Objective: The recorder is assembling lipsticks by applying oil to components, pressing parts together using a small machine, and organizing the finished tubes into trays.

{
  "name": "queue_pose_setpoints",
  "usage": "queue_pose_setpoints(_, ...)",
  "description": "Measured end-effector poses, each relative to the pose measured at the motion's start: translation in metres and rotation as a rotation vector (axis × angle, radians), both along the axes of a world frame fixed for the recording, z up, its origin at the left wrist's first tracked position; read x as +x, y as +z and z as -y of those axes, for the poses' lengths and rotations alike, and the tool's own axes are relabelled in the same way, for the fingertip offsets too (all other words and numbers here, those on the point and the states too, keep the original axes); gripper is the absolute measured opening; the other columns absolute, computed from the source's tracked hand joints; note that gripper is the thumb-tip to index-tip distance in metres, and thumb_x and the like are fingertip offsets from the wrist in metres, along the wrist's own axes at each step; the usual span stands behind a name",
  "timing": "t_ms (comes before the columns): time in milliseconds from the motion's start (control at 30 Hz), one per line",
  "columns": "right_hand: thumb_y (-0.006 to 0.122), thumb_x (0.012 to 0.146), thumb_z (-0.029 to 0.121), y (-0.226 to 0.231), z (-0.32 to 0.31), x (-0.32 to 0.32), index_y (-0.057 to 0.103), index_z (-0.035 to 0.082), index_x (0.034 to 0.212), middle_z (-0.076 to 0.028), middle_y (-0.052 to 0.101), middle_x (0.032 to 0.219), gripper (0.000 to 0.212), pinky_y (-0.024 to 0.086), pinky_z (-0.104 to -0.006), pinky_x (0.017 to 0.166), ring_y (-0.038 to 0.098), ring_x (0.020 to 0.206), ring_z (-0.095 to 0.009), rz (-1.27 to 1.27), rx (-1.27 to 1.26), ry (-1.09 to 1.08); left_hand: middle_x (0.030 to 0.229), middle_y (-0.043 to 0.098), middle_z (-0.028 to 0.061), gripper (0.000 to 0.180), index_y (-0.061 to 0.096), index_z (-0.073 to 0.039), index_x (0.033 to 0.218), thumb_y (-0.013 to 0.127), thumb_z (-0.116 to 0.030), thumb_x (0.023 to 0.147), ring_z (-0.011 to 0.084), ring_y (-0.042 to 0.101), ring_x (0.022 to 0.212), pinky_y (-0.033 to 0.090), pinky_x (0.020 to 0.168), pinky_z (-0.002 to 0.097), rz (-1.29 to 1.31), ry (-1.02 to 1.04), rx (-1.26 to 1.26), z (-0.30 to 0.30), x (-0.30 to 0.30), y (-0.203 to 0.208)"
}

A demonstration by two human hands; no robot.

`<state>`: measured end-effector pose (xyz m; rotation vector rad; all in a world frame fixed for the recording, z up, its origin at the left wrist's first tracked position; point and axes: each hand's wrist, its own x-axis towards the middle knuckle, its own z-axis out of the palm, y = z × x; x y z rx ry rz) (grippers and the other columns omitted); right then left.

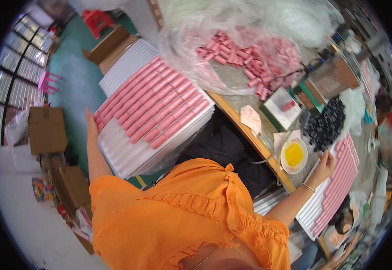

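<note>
At the left edge of the white tray [117, 150] bearing rows of pink tubes [155, 100], the left hand [91, 120] is extended, unclosed; the right hand [326, 164], fingertips drawn together, is beside the black pieces [325, 123]; whether it pinches one cannot be told.

Orange blouse [160, 225], short sleeves [105, 188]; ruffled trim [184, 203] across front, w/ small same-col. fabric knot [229, 167]. Thin neck chain [204, 259], partly vis. L hand [91, 120] & R hand [326, 165] bare; thin lt-col. bracelet [308, 186], R wrist [314, 181].
</note>
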<state>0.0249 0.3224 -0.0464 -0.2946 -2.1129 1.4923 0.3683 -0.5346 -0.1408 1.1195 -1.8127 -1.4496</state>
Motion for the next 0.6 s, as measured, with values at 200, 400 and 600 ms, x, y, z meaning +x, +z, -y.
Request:
queue_pose_setpoints(200,0.066,0.091,0.009,0.006,0.005,0.036,0.066,-0.004,0.101,-0.006,0.066,0.091,0.016,0.05,-0.0228,0.074,0.062,0.079,-0.011,0.023,-0.078,0.03,0.137,0.051,0.0157,0.054,0.043,-0.005,0.14,0.049,-0.039,0.099,0.0257,0.055,0.119,0.046,0.098,0.0345,1.01,0.352,-0.635,-0.078,-0.073,0.092)
queue_pose_setpoints(400,0.067,0.088,0.007,0.007,0.013,0.047,0.068,-0.002,0.095,-0.008,0.069,0.102,0.011,0.048,-0.0212,0.073,0.062,0.085,-0.01,0.016,0.058,0.003,0.106,0.067,0.0133,0.023,0.068,-0.005,0.109,0.064,-0.007,0.087,0.0297,0.062,0.103,0.051,0.085,0.0376,0.07,-0.611,-0.83,-0.232,-0.297,0.154)
queue_pose_setpoints(600,0.07,0.082,0.007,0.017,0.04,0.063,0.069,0.004,0.09,-0.009,0.068,0.101,0.008,0.049,-0.0296,0.07,0.064,0.091,-0.02,0.051,0.351,-0.052,0.099,0.066,0.0154,0.028,0.066,-0.004,0.1,0.07,-0.002,0.072,0.0345,0.061,0.096,0.047,0.086,0.0428,-0.052,-1.08,-1.224,-0.292,-0.457,0.085)
